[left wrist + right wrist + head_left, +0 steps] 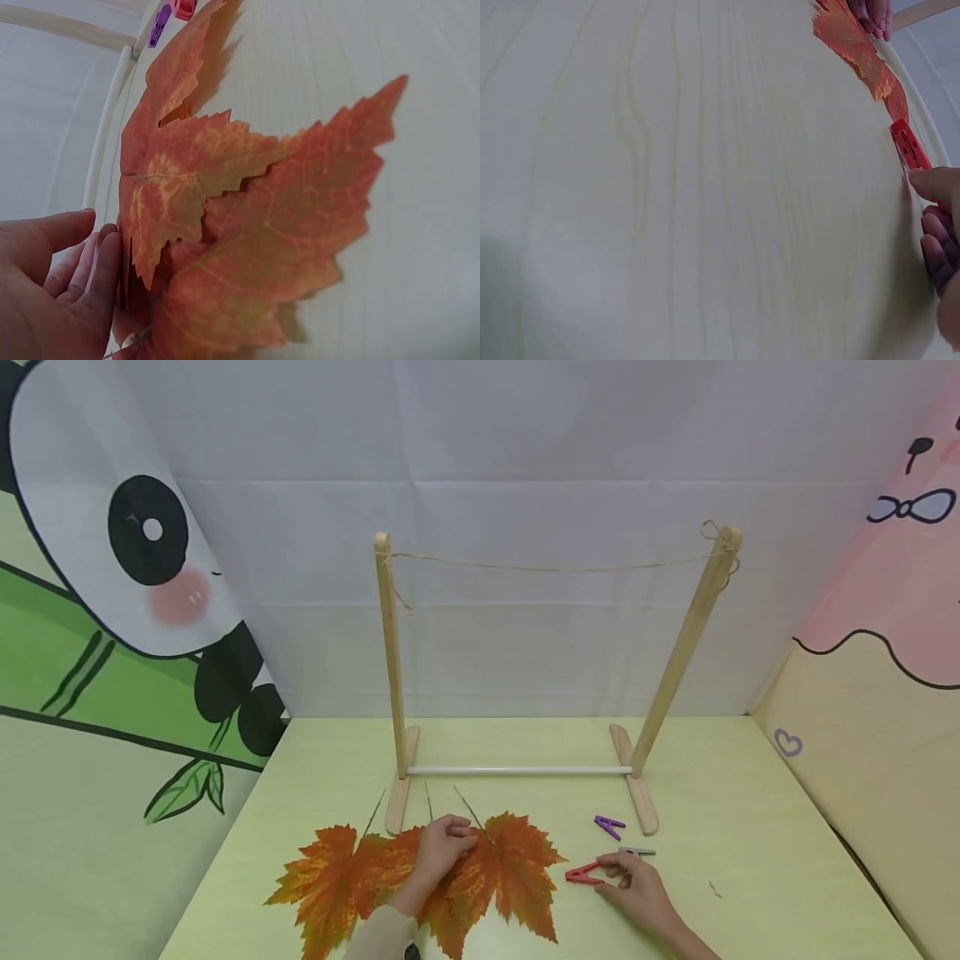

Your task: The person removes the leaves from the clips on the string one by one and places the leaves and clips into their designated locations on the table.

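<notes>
Orange-red maple leaves lie spread on the table, among them a right-hand leaf (510, 872) and a left-hand leaf (322, 885), with thin stems pointing away from me. My left hand (442, 852) rests at the leaves between these two. In the left wrist view its fingers (105, 262) lie along the leaf edge, with the thumb held apart. My right hand (637, 893) pinches a red clothespin (583, 874) between thumb and fingers, just right of the leaves. A purple clothespin (609, 827) and a grey clothespin (637, 852), partly behind the right fingers, lie beyond that hand.
Beyond the leaves stands a wooden frame with a left post (390, 660), a right post (684, 652) and a white bottom rod (517, 770). A thin string (540, 567) spans the post tops. A small brown scrap (715, 890) lies at the right.
</notes>
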The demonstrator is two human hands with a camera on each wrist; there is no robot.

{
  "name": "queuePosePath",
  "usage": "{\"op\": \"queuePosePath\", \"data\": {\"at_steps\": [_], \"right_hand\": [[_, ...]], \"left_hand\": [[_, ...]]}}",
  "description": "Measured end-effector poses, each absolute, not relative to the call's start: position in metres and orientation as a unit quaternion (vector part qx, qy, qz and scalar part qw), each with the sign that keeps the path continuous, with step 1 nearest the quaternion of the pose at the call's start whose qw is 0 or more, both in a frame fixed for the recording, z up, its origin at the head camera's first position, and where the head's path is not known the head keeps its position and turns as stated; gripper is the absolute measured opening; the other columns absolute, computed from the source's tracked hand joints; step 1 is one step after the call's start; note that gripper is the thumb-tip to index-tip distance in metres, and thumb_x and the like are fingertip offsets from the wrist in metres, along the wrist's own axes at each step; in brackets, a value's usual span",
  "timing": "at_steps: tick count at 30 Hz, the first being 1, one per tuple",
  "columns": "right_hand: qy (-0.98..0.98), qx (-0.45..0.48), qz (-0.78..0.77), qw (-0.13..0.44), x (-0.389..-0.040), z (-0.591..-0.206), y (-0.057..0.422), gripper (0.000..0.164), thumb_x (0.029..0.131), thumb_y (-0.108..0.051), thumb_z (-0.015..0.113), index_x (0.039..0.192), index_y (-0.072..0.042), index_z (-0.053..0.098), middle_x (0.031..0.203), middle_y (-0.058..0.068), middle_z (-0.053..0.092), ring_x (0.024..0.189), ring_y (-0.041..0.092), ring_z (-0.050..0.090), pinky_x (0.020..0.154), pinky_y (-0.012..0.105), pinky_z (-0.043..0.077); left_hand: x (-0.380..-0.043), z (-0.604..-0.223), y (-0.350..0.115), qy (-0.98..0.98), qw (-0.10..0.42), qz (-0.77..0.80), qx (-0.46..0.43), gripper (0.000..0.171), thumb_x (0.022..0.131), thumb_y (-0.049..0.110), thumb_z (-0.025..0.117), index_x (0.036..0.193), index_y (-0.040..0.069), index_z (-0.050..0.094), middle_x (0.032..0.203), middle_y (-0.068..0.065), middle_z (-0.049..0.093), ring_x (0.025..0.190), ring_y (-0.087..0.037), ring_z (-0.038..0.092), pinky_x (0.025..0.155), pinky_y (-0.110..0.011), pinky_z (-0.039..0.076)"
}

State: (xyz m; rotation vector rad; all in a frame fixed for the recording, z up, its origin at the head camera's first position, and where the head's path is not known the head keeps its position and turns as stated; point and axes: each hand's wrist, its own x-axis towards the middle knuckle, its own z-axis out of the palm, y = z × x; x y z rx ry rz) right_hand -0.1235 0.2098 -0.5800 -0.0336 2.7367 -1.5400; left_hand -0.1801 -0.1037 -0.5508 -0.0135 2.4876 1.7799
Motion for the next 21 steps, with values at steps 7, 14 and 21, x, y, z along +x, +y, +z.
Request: {"op": "queuePosePath", "data": {"at_steps": [7, 14, 21], "right_hand": [[0.875, -0.026, -0.484, -0.010, -0.123, -0.582, 0.210, 0.030, 0.066, -0.006, 0.078, 0.094, -0.007, 0.067, 0.080, 0.000, 0.060, 0.064, 0.004, 0.049, 0.056, 0.019, 0.043], [0.873, -0.048, -0.484, -0.020, -0.123, -0.585, 0.212, 0.030, 0.066, -0.006, 0.078, 0.094, -0.007, 0.066, 0.081, -0.001, 0.060, 0.066, 0.004, 0.049, 0.055, 0.019, 0.043], [0.869, -0.046, -0.493, -0.016, -0.123, -0.582, 0.211, 0.032, 0.066, -0.006, 0.078, 0.095, -0.006, 0.066, 0.084, 0.001, 0.061, 0.068, 0.006, 0.049, 0.056, 0.018, 0.042]], "left_hand": [[-0.177, -0.551, -0.103, 0.806, 0.040, 0.591, -0.003, 0.026, 0.076, 0.002, 0.069, 0.098, -0.010, 0.061, 0.081, -0.013, 0.065, 0.068, -0.021, 0.064, 0.058, -0.030, 0.054], [-0.169, -0.548, -0.112, 0.796, 0.034, 0.604, -0.017, 0.025, 0.076, 0.000, 0.068, 0.099, -0.011, 0.061, 0.081, -0.014, 0.064, 0.069, -0.022, 0.065, 0.058, -0.030, 0.053], [-0.165, -0.541, -0.120, 0.785, 0.024, 0.619, -0.013, 0.028, 0.079, 0.000, 0.066, 0.101, -0.013, 0.058, 0.084, -0.018, 0.064, 0.073, -0.028, 0.065, 0.062, -0.032, 0.054]]}}
